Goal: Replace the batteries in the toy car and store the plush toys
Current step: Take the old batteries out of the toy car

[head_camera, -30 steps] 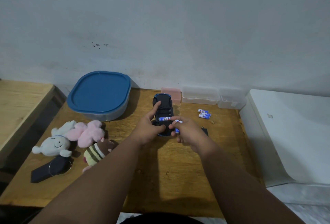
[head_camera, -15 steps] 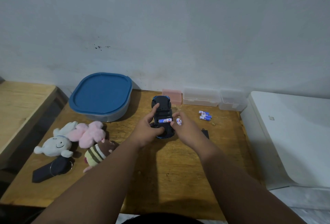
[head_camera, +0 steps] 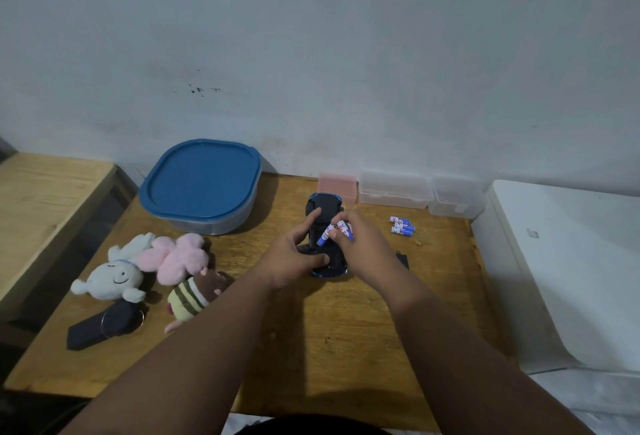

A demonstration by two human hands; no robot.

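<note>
The left hand point(head_camera: 294, 254) grips the toy car point(head_camera: 323, 206), which lies belly-up on the counter point(head_camera: 346, 330), thumb on its near end and forefinger stretched along the underside. Touching the car from the other side, the right hand point(head_camera: 363, 244) pinches a few batteries point(head_camera: 325, 235) over its middle. Beyond the right hand lie the loose batteries point(head_camera: 401, 225). Well to the outside of the left hand sit the plush toys point(head_camera: 176, 256), with a blue-lidded container point(head_camera: 201, 181) beyond them.
</note>
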